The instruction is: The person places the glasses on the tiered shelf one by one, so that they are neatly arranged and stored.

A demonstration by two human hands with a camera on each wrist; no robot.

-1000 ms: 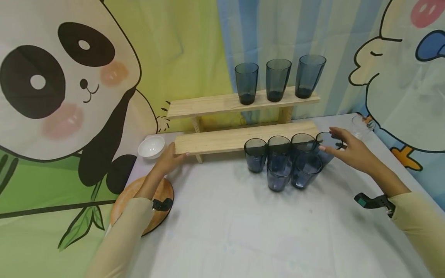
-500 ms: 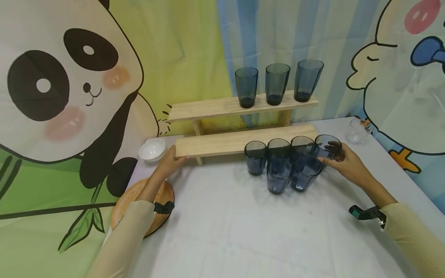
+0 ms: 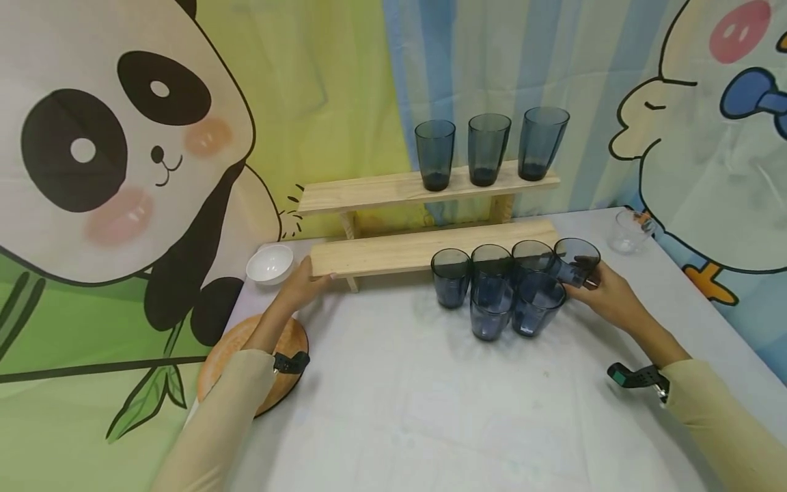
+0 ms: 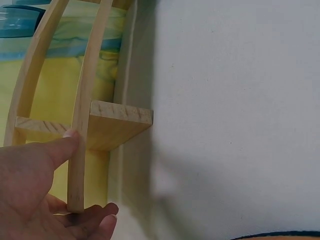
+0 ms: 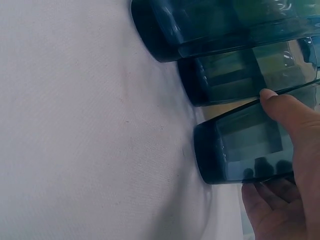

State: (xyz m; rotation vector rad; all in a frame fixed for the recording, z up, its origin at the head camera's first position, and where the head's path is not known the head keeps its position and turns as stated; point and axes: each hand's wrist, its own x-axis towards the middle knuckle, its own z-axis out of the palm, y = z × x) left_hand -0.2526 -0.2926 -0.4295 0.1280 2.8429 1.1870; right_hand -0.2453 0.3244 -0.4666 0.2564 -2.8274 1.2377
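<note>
At the left end of the lower board of a two-tier wooden shelf [image 3: 375,254], my left hand [image 3: 299,285] grips the wood. In the left wrist view its thumb [image 4: 64,149] lies on one face of the board and the fingers curl past the other. My right hand [image 3: 609,297] holds the rightmost blue-tinted drinking glass [image 5: 250,145], thumb on one side and fingers on the opposite side. This glass stands upright on the table, close beside several matching glasses [image 3: 451,283] grouped before the shelf's right half.
Three more blue glasses [image 3: 488,150] stand on the upper board [image 3: 363,193]. A white bowl [image 3: 269,264] sits left of the shelf, with a round wooden board [image 3: 289,355] nearer me. A clear glass vessel [image 3: 628,236] stands at the table's back right.
My right hand has moved lower around the far-right glass, from its rim to its side, and now holds it. My left hand keeps its grip on the shelf.
</note>
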